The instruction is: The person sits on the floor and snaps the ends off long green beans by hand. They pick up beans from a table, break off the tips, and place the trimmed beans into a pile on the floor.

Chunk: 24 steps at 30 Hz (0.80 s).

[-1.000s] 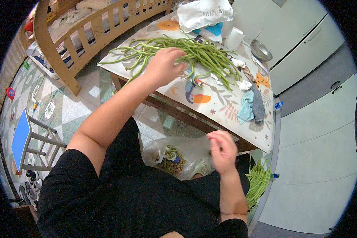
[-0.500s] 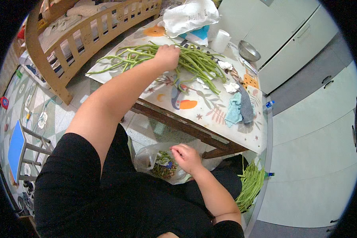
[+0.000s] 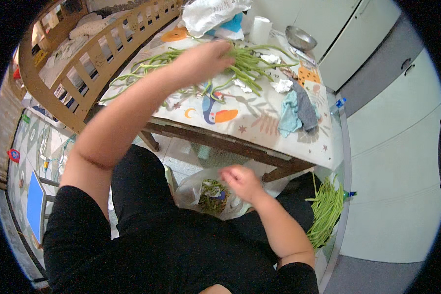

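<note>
My left hand (image 3: 218, 57) is closed round a bunch of long green beans (image 3: 250, 71), which fan out to its right over the table; motion smears its fingers. More of these beans spread to the left beneath my forearm. My right hand (image 3: 242, 182) is held above the rim of a clear plastic bag (image 3: 186, 192), its fingers curled together; whatever they pinch, if anything, cannot be made out. Inside the bag lie green and brownish bean scraps (image 3: 211, 198). Another heap of long beans (image 3: 327, 210) sits low at the right, beside my knee.
The table (image 3: 259, 128) has a patterned cover. On it are a teal cloth (image 3: 289, 117), a grey cloth (image 3: 306, 109), crumpled tissues (image 3: 281, 86), a paper roll (image 3: 260, 30), a metal bowl (image 3: 301, 38) and a white sack (image 3: 213, 17). A blue-seated stool (image 3: 36, 206) stands at left.
My left hand has shifted with the beans it grips, and their right-hand ends have swung and spread. My right hand stays over the bag. The whole view has moved slightly.
</note>
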Tool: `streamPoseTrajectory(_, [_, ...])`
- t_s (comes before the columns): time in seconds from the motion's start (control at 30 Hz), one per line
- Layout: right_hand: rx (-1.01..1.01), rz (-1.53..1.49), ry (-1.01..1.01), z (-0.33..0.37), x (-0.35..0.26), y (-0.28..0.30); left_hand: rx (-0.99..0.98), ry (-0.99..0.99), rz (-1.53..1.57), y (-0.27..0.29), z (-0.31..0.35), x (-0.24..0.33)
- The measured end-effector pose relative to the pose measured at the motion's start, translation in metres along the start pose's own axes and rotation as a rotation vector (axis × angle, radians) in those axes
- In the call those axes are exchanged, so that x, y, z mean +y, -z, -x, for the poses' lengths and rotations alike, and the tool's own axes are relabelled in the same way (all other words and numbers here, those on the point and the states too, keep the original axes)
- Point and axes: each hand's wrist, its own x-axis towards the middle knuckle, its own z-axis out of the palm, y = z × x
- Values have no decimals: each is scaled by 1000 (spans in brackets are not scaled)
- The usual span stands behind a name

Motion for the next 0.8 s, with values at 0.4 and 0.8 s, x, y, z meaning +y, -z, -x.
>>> streamPoseTrajectory(0.4, [16,-1374,-284,-18,-8,24,-768,702,1967,-108,170,63])
streamPoseTrajectory(0.8, [342,-955,-279,-19,-5,25,-502,909,1816,-134,215,54])
